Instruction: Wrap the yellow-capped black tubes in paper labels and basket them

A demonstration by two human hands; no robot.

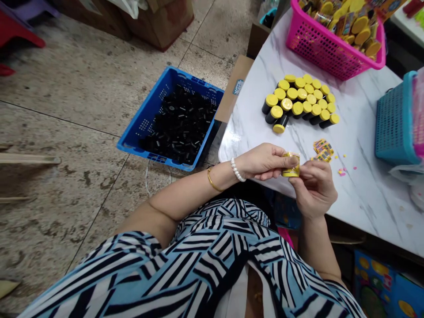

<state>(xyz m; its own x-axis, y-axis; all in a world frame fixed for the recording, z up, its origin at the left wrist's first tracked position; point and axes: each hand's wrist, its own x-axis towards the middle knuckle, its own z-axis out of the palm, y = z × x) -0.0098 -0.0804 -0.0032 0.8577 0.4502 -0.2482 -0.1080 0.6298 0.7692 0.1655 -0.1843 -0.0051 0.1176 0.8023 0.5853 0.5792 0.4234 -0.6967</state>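
My left hand [265, 161] and my right hand [314, 185] meet over the near edge of the white marble table [364, 185]. Both pinch one small yellow-capped tube [291, 164], which has a yellow label around it. The left fingers close on its left side, the right fingers on its right side and bottom. Just beyond it lie a few small colourful stickers [323, 150]. Farther back, several black tubes with yellow caps [300, 101] lie packed together on the table.
A pink basket [324, 48] of labelled tubes stands at the table's far end. A teal basket [395, 119] sits at the right. On the floor at the left, a blue crate [150, 110] holds black tubes. Cardboard boxes [159, 22] stand farther back.
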